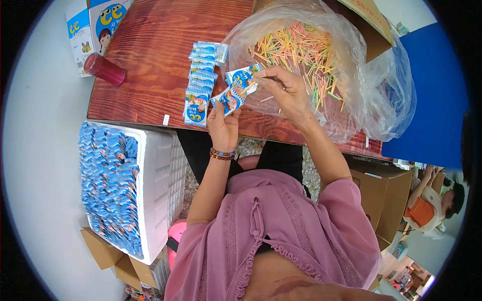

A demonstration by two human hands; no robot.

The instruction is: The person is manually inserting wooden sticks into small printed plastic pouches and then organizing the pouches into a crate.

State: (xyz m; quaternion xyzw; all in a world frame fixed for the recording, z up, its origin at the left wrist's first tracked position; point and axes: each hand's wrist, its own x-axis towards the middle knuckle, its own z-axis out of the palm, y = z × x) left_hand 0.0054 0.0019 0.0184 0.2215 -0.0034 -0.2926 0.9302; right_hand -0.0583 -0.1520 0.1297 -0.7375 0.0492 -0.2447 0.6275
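Observation:
My left hand [223, 123], with beaded bracelets at its wrist, is closed on a small blue-and-white packet [232, 100] over the table's near edge. At the packet's upper end, the fingertips of my right hand [285, 89] pinch a few thin pale sticks [247, 89]. Another packet of the same kind [242, 74] lies right behind, partly covered by the held one. Just left of my hands, several such packets [196, 106] overlap in a row on the table. Many thin pink, yellow and green sticks [301, 50] lie loose in a large clear plastic bag [351, 90] beside my right hand.
The reddish wooden table [155, 55] holds a tumbler of dark red [108, 69] and printed cartons [93, 32] at far left. Below it, a white foam box [155, 170] is full of blue packets. Cardboard boxes [376, 195] stand at right, with another person [427, 203] beyond.

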